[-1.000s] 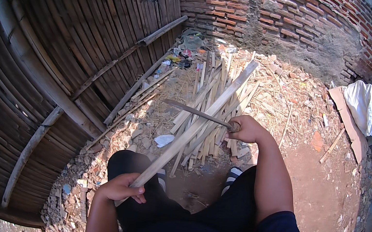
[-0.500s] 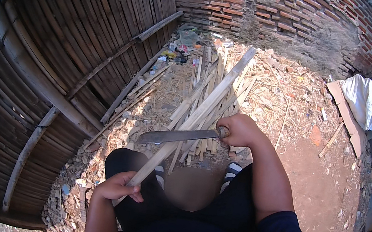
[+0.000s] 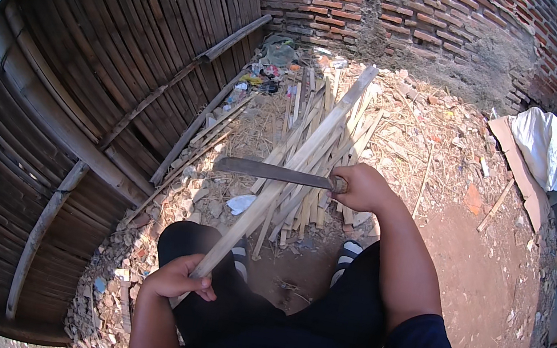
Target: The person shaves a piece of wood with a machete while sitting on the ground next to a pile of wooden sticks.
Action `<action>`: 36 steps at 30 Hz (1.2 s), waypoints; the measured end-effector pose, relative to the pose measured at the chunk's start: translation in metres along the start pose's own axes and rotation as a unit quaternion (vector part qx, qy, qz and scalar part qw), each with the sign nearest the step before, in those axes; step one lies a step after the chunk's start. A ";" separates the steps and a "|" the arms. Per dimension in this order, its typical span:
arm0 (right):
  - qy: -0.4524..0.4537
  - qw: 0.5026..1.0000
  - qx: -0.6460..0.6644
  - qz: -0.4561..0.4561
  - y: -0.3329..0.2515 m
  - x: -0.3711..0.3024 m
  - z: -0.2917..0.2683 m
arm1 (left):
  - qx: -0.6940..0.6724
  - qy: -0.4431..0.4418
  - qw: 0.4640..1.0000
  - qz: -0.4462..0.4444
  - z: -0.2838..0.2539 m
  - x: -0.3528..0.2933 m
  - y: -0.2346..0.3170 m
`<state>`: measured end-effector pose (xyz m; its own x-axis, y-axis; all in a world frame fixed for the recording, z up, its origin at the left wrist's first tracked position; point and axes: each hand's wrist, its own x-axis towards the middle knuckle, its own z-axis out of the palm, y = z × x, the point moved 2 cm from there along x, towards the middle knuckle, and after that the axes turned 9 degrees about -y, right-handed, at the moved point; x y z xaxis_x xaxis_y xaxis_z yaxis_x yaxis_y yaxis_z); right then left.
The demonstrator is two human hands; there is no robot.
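Observation:
My left hand point(image 3: 183, 279) is closed round the near end of a long pale wooden strip point(image 3: 245, 224), low by my left thigh. The strip slants away from me, up and to the right, over a pile of similar strips. In my right hand point(image 3: 362, 187) is the handle of a machete point(image 3: 275, 173). Its broad dark blade points left and lies across the strip near the middle of its length; I cannot tell whether it touches the wood.
Beneath the held strip lies a heap of loose wooden strips point(image 3: 306, 217). A bamboo slat wall point(image 3: 146, 41) stands on the left, a brick wall point(image 3: 436, 23) at the back. At right, a white sack point(image 3: 551, 150) rests by a brown board point(image 3: 518, 170). Rubble and straw cover the ground.
The machete has moved up along the strip, away from me, and its blade has swung from slanting down-left to nearly level. The left hand keeps its hold; the strip's far end has shifted slightly left.

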<state>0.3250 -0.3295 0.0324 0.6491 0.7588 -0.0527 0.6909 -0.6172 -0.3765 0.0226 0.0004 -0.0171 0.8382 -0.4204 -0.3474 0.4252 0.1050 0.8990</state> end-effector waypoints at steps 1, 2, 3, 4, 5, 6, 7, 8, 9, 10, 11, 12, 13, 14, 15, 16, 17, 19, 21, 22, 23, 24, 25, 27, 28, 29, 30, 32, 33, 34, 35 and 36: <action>-0.050 0.998 -0.034 -0.019 -0.013 -0.003 -0.003 | 0.009 0.001 1.000 -0.007 0.002 0.000 0.001; -0.053 0.998 -0.015 -0.019 -0.009 -0.004 -0.003 | 0.021 0.005 1.000 -0.016 0.004 -0.001 0.003; -0.056 0.998 0.005 -0.020 -0.001 -0.003 -0.001 | 0.030 0.010 0.999 -0.023 0.005 0.000 0.004; -0.060 0.998 0.024 -0.022 0.010 0.000 0.001 | 0.039 0.015 0.999 -0.029 0.004 0.003 0.005; -0.053 0.994 0.095 0.015 0.032 0.007 0.004 | 0.048 0.022 0.998 -0.038 0.006 0.002 0.006; -0.009 0.985 0.153 0.082 0.052 0.008 0.003 | 0.047 0.033 0.997 -0.047 0.008 0.003 0.009; 0.047 0.973 0.176 0.142 0.068 0.010 0.002 | 0.046 0.045 0.997 -0.051 0.012 0.004 0.013; 0.103 0.954 0.196 0.202 0.081 0.009 -0.001 | 0.044 0.054 0.996 -0.053 0.014 0.006 0.015; 0.120 0.947 0.218 0.202 0.088 0.009 -0.001 | 0.049 0.050 0.996 -0.055 0.013 0.005 0.015; 0.138 0.939 0.239 0.203 0.094 0.007 0.000 | 0.055 0.044 0.996 -0.057 0.011 0.005 0.012; 0.155 0.930 0.262 0.205 0.097 0.005 0.001 | 0.061 0.037 0.996 -0.061 0.009 0.006 0.011; 0.125 0.942 0.250 0.183 0.082 0.004 -0.003 | 0.054 0.035 0.997 -0.052 0.008 0.004 0.010; 0.096 0.953 0.239 0.162 0.067 0.002 -0.008 | 0.048 0.031 0.997 -0.044 0.006 0.002 0.011; 0.065 0.961 0.227 0.145 0.051 -0.001 -0.009 | 0.039 0.023 0.998 -0.038 0.005 0.001 0.008; 0.077 0.985 0.138 0.066 0.037 -0.002 -0.006 | 0.032 0.015 0.999 -0.030 0.003 0.001 0.006; 0.040 0.995 0.088 0.027 0.022 -0.002 -0.002 | 0.026 0.008 0.999 -0.021 0.002 0.001 0.004; -0.008 0.999 0.044 0.009 0.004 -0.001 0.000 | 0.020 0.001 1.000 -0.010 0.001 0.002 0.002; -0.066 0.998 -0.013 -0.016 -0.016 -0.006 -0.004 | 0.029 0.004 0.999 -0.016 0.003 0.002 0.002; -0.086 0.995 -0.038 -0.029 -0.026 -0.009 -0.009 | 0.039 0.013 0.999 -0.020 0.005 -0.001 0.005; -0.066 0.998 0.019 -0.009 -0.015 -0.004 -0.007 | 0.041 0.018 0.999 -0.020 0.006 0.000 0.005; -0.045 0.996 0.077 0.016 0.012 0.000 -0.006 | 0.045 0.019 0.999 -0.022 0.007 0.001 0.007; -0.023 0.990 0.132 0.043 0.038 0.001 -0.005 | 0.048 0.019 0.998 -0.026 0.005 0.003 0.008; 0.033 0.982 0.157 0.096 0.058 0.003 -0.003 | 0.050 0.021 0.998 -0.028 0.004 0.004 0.008; 0.115 0.960 0.187 0.175 0.070 0.003 -0.010 | 0.052 0.028 0.998 -0.031 0.004 0.004 0.007; 0.120 0.958 0.201 0.163 0.072 0.004 -0.010 | 0.055 0.030 0.997 -0.034 0.005 0.003 0.008; 0.121 0.957 0.216 0.152 0.067 0.003 -0.008 | 0.055 0.033 0.997 -0.040 0.006 0.002 0.006; 0.122 0.955 0.232 0.142 0.062 0.001 -0.006 | 0.047 0.022 0.998 -0.029 0.005 0.002 0.006; 0.084 0.978 0.161 0.102 0.040 0.000 -0.002 | 0.028 0.001 1.000 -0.012 0.002 0.002 0.005; 0.062 0.990 0.112 0.064 0.024 -0.001 -0.002 | 0.023 0.001 1.000 -0.011 0.001 0.002 0.004; 0.039 0.997 0.064 0.026 0.010 -0.002 -0.001 | 0.018 0.002 1.000 -0.010 0.002 0.002 0.003; 0.012 1.000 0.023 0.003 -0.005 -0.003 0.000 | 0.015 0.002 1.000 -0.007 0.002 0.002 0.003; -0.012 1.000 -0.015 -0.022 -0.019 -0.003 0.001 | 0.021 0.005 1.000 -0.011 0.003 0.002 0.003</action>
<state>0.3092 -0.3200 0.0388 0.6096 0.7905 -0.0587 0.7290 -0.5882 -0.3502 0.0243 -0.0026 -0.0137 0.8322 -0.4126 -0.3706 0.4297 0.0573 0.9012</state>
